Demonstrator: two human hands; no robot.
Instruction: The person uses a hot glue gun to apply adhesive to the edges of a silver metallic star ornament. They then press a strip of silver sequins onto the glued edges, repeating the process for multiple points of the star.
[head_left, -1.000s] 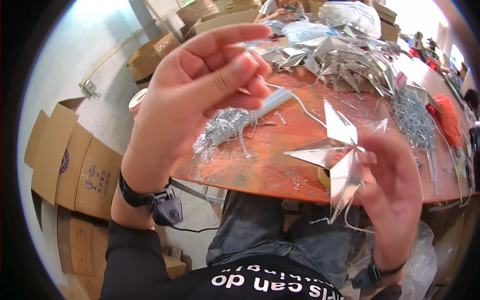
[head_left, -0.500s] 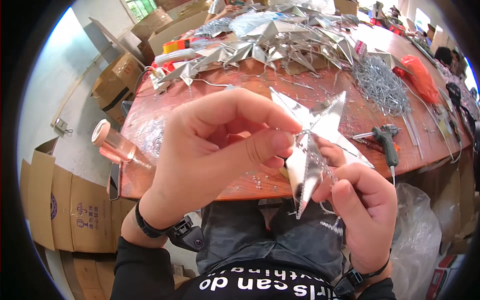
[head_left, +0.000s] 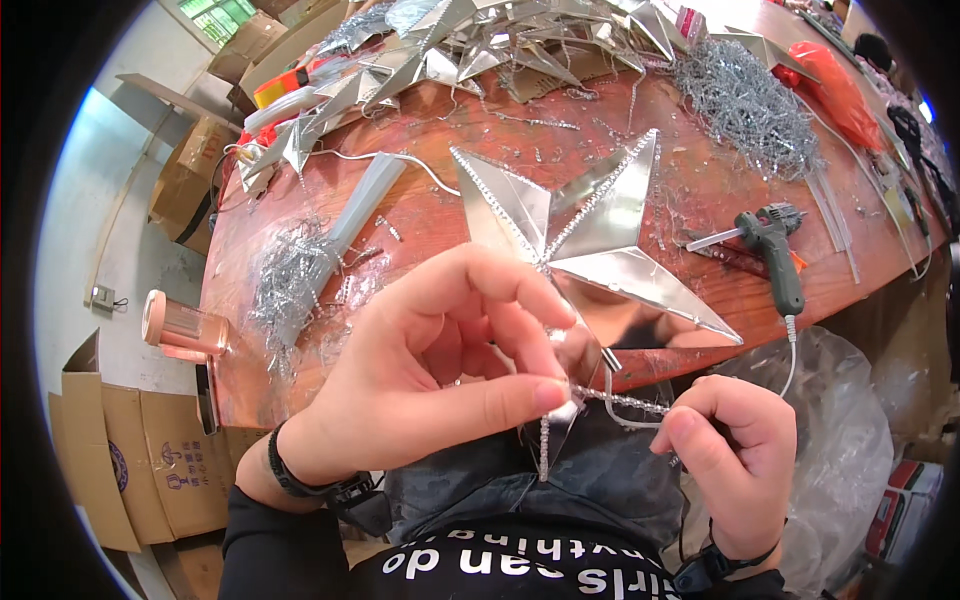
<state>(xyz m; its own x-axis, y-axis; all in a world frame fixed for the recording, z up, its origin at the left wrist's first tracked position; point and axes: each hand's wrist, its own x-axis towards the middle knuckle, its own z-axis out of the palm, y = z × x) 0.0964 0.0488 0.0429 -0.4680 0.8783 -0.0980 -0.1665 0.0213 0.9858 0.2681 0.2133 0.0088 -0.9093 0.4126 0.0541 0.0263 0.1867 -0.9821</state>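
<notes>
My left hand (head_left: pixel 430 375) pinches shiny silver foil star (head_left: pixel 590 235); right hand (head_left: pixel 735 455) grips beaded silver trim strand (head_left: pixel 625 401), mid-edging; next, press trim along ridge.

Our left hand (head_left: pixel 440 375) covers the lower points of the silver star (head_left: pixel 585 235) — we cannot see where the fingers meet its edge. The bead strand (head_left: pixel 625 402) vanishes into our right hand (head_left: pixel 735 460), its end hidden. The heap of stars (head_left: pixel 480 40) runs off the top edge, and the far things at the upper right are too blurred to tell.
</notes>
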